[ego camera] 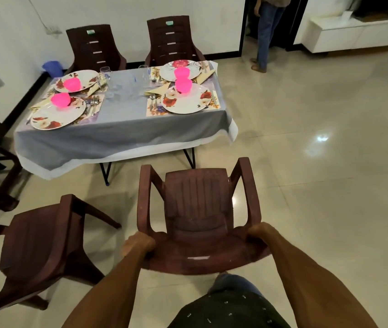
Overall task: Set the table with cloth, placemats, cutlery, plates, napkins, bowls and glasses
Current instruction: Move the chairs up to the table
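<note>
A brown plastic chair (197, 209) stands in front of me, facing the table. My left hand (137, 245) grips the left side of its backrest and my right hand (260, 234) grips the right side. The table carries a grey cloth (108, 136) over a white one. On it lie floral placemats (152, 110), several floral plates (187, 101), each with a pink bowl (183, 85), plus folded napkins (158, 89), cutlery (93, 104) and clear glasses (143, 74) grouped in the middle.
A second brown chair (41, 242) stands at my left, turned sideways. Two more chairs (93, 47) sit at the table's far side against the wall. A person (267, 31) stands in the doorway. A white cabinet (354, 34) is far right. A blue bin (52, 67) is by the wall.
</note>
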